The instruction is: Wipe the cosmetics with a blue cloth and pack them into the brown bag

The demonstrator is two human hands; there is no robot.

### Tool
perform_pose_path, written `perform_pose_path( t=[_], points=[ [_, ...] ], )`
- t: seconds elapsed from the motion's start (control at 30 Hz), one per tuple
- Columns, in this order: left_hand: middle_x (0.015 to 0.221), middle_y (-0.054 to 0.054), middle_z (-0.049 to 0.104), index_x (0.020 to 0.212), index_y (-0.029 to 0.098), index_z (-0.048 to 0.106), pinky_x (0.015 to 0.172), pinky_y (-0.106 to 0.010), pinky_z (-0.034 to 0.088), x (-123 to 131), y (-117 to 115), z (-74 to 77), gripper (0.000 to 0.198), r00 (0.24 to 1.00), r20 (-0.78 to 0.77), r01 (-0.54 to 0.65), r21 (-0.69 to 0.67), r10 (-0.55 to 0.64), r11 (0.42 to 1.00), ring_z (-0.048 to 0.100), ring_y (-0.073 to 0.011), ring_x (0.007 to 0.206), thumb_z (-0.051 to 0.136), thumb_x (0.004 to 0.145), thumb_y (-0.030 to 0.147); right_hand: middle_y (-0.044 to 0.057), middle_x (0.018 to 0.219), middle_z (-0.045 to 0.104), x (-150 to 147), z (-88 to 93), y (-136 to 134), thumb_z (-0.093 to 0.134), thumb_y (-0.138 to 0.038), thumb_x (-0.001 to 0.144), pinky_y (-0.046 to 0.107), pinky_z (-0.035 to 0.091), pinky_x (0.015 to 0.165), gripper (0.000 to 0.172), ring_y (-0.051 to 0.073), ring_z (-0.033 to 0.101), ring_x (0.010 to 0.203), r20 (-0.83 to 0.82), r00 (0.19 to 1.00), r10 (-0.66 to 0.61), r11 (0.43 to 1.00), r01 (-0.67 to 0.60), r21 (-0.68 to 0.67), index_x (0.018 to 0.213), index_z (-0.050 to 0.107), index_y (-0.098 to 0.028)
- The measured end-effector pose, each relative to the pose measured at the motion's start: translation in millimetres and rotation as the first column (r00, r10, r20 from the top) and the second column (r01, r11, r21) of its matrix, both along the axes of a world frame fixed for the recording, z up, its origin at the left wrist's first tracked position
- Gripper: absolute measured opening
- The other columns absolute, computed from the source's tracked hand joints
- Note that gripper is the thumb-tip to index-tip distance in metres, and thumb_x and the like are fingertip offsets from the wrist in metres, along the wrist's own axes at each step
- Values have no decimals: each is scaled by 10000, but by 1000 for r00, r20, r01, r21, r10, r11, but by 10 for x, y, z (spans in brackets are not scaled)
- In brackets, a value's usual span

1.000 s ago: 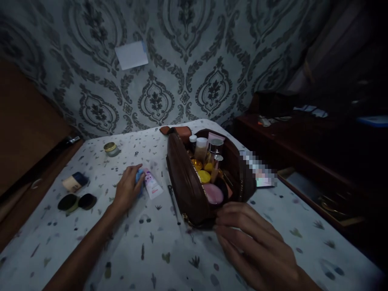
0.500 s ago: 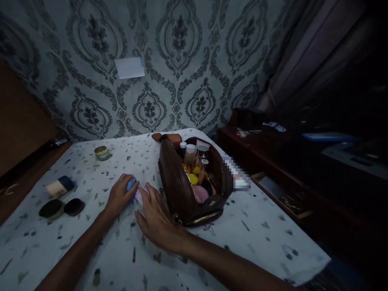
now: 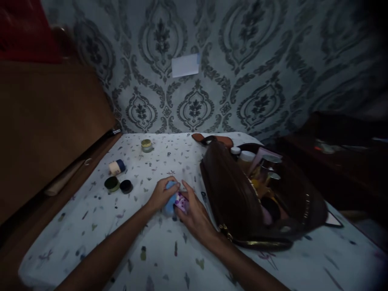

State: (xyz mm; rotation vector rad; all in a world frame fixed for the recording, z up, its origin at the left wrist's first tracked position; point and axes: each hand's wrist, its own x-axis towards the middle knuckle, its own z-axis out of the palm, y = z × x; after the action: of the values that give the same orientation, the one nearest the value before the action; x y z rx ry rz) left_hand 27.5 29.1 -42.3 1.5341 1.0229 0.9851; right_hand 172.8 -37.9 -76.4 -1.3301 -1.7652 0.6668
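Note:
Close together over the table, both hands are closed on small items. My left hand [image 3: 163, 193] grips a pale blue rounded item [image 3: 170, 205], its thumb lying across the top. Between the thumb and fingers of my right hand [image 3: 197, 218] is a small purple-and-white patterned item [image 3: 182, 202], touching or right beside the blue one. Whether the two are joined I cannot tell. A brown toiletry bag [image 3: 233, 194] gapes just right of my right hand. It holds bottles, a white-capped one [image 3: 247, 157] among them, a pink tube and other cosmetics.
Left on the patterned tablecloth [image 3: 91, 250] are a gold-lidded jar [image 3: 146, 146], a cream jar with a navy lid [image 3: 117, 167] on its side, a green jar [image 3: 112, 184] and a dark round lid [image 3: 126, 186]. A brown board [image 3: 51, 129] borders the left; a papered wall rises behind.
The view has turned left and come closer to the bag. My right hand has closed in on the purple item, which shows more clearly now beside the blue one.

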Motion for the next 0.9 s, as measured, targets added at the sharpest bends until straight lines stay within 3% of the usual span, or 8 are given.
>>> perform_pose_path(
  t=[0.17, 0.3, 0.47, 0.57, 0.67, 0.77, 0.9],
  points=[
    [578, 52, 483, 689, 162, 581, 531, -228, 326, -47, 2, 7, 380, 989, 150, 3, -133, 17, 991, 425, -93, 525, 715, 699, 518, 121, 1204, 671, 4, -18, -5, 589, -256, 848, 429, 526, 950, 733, 253, 668, 1085, -127, 990, 64, 998, -65, -7, 1517, 290, -233],
    [606, 48, 511, 717, 167, 580, 538, -223, 362, -26, 10, -32, 434, 961, 268, -17, -210, 74, 978, 459, -95, 533, 778, 626, 543, 117, 1221, 676, -20, -5, -7, 633, -263, 823, 422, 507, 968, 718, 252, 660, 1091, -275, 958, 79, 996, -88, -20, 1482, 351, -236],
    [647, 45, 513, 760, 174, 599, 558, -224, 395, 47, -8, -86, 461, 929, 346, -54, -216, 128, 975, 484, -102, 561, 760, 665, 595, 92, 1194, 683, -104, -16, 19, 683, -285, 791, 395, 486, 1001, 603, 240, 643, 1117, -490, 872, 5, 999, -20, -25, 1361, 493, -236],
    [701, 27, 551, 815, 181, 650, 626, -237, 438, 94, -64, -77, 455, 929, 345, -81, -156, 131, 984, 527, -128, 647, 691, 757, 630, 85, 1232, 673, -165, 1, 55, 712, -261, 747, 385, 475, 1022, 565, 241, 625, 1151, -611, 788, -75, 997, 63, -41, 1291, 560, -235],
    [909, -26, 661, 953, 199, 684, 842, -289, 480, 133, -155, -67, 460, 958, 278, -60, -24, 64, 998, 605, -191, 889, 592, 854, 638, 80, 1255, 674, -188, 51, 77, 766, -270, 703, 383, 453, 1058, 553, 243, 612, 1176, -727, 681, -87, 996, 85, -40, 1233, 615, -228],
    [1149, -62, 669, 1176, 224, 624, 1008, -336, 432, 158, -242, -83, 515, 986, 168, -9, 54, 0, 998, 593, -231, 1115, 460, 930, 646, 62, 1271, 678, -162, 110, 58, 820, -333, 683, 370, 461, 1052, 571, 240, 612, 1188, -836, 543, -85, 995, 9, -95, 1219, 642, -249],
    [1303, -80, 602, 1339, 251, 499, 1070, -375, 395, 169, -295, -113, 579, 998, 67, 11, 0, -11, 1000, 549, -254, 1233, 427, 935, 660, 50, 1152, 726, -102, 177, 8, 806, -473, 727, 352, 535, 912, 490, 242, 664, 1075, -912, 376, -162, 964, -138, -228, 1152, 694, -258]
  ],
)
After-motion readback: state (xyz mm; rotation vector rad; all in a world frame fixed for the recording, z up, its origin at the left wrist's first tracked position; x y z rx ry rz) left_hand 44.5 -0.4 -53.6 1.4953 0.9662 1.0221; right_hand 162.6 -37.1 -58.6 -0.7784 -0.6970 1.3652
